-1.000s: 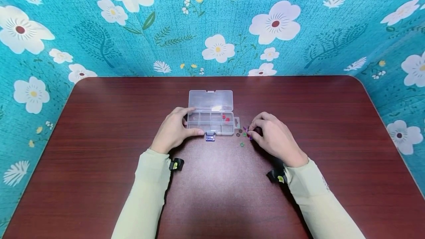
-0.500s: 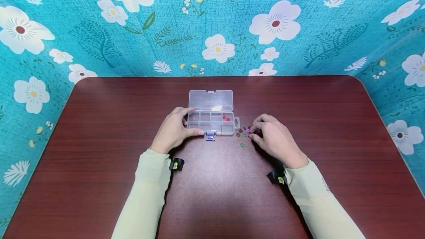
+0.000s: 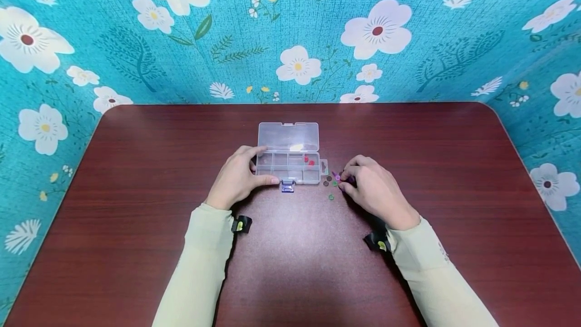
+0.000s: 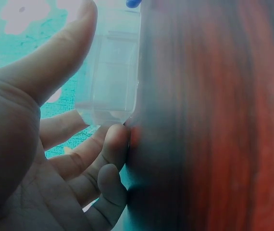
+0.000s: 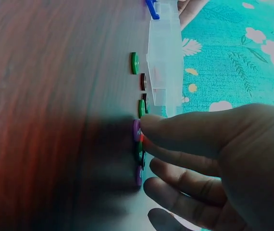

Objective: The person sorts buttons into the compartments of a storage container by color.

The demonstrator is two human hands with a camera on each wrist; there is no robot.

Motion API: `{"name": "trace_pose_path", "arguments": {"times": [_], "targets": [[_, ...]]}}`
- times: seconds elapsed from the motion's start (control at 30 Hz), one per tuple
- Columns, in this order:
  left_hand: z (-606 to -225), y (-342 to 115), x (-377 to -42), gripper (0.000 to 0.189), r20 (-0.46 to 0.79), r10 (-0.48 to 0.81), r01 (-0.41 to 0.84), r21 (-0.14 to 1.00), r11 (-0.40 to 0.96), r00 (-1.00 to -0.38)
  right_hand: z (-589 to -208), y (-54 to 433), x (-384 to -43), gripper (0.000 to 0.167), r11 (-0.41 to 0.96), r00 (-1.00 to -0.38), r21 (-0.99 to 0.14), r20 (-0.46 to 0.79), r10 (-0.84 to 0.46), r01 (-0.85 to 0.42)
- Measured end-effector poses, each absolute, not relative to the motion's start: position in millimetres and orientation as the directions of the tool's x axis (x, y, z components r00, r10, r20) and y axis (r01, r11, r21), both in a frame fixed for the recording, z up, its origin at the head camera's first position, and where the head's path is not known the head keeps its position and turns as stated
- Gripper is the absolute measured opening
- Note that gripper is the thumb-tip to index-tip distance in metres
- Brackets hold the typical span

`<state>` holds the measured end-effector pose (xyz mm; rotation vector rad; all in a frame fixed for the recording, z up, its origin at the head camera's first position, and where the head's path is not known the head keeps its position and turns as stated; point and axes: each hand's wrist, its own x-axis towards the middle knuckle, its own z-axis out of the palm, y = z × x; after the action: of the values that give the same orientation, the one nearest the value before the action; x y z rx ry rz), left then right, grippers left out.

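Note:
A clear plastic compartment box stands with its lid raised at the back; red buttons lie in its right rear part. My left hand grips the box's left end, thumb along the front wall and a finger at the rear. Right of the box, my right hand has its curled fingers and thumb tip at a small heap of buttons. There a purple button is beside the thumb tip, with a bit of red by the index fingertip. Whether the fingers pinch anything cannot be made out.
A green button and dark brown buttons lie between box and right hand. A blue latch hangs at the box's front, and a hanging tab juts from its right end. Patterned blue cloth rises behind the table.
My right hand has shifted only slightly at the heap; a dark button beside its fingers is now mostly hidden. The left hand and the box stay put.

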<state>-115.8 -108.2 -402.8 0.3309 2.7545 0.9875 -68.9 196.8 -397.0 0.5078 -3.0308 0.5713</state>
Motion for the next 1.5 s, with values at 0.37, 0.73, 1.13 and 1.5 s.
{"name": "trace_pose_path", "arguments": {"times": [0.37,0.73,1.13,1.5], "targets": [[-401.7,-108.0,-117.2,0.082,-0.110,0.273,0.141,0.642,0.754,-0.956,-392.2,187.2,-66.1,0.007,0.916,-0.979,-0.345,0.039,-0.202,-0.203],[-400.4,-109.2,-117.9,0.082,-0.104,0.272,0.146,0.639,0.755,-0.957,-391.5,187.0,-68.4,0.004,0.903,-0.978,-0.380,0.029,-0.205,-0.201],[-399.2,-108.3,-117.4,0.082,-0.111,0.272,0.140,0.640,0.755,-0.956,-392.6,189.3,-68.2,0.008,0.895,-0.974,-0.387,0.053,-0.221,-0.223],[-402.2,-107.7,-115.4,0.082,-0.117,0.271,0.135,0.642,0.754,-0.955,-395.4,190.7,-65.3,0.015,0.888,-0.972,-0.399,0.046,-0.230,-0.229]]}}
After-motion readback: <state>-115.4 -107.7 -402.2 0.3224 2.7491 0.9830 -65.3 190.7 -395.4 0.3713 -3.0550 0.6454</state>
